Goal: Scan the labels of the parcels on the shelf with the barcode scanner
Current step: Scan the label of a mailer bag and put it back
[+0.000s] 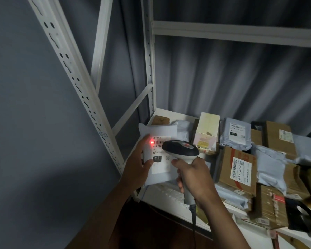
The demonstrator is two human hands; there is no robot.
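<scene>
A grey-white poly mailer (160, 155) stands tilted at the shelf's (169, 112) left end. The barcode scanner (180, 148) points at its label (160, 153), a red dot on the barcode. Other parcels (235, 166) crowd the shelf rightward.

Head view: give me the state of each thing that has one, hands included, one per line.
Scanner: lit, aimed at the held mailer's label.
White mailer: lifted upright, red spot on its barcode.
Left hand: grips the mailer's left edge.
Right hand: grips the scanner handle.
Brown box: tilted on other parcels, label facing up.
Pale carton: upright.
Grey mailer: leaning, label showing.
Shelf: loaded with parcels.
</scene>
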